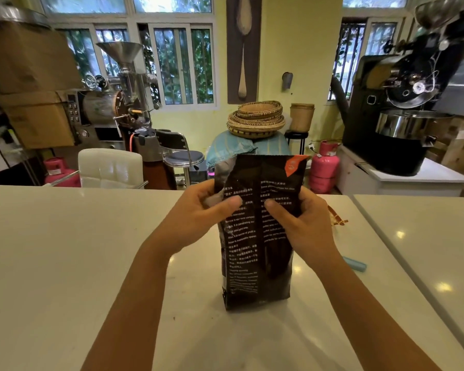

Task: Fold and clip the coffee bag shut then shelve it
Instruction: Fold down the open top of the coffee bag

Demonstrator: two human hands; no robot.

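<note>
Bare forearms lead to a left hand [198, 210] and right hand [300, 218] by which a tall, dark, printed foil coffee bag [255, 253], upright near the white table's [65, 263] middle, is pinched at its sides; toppling is risked if squeezed unevenly.

Left hand [198, 210] and right hand [303, 220] pinch inward, thumbs facing

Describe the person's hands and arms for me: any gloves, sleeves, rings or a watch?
Both the left hand and the right hand are bare, with no gloves, and no rings show on the visible fingers. Both forearms are uncovered down to the frame edge: no sleeves, watch or wristband in view.
</note>
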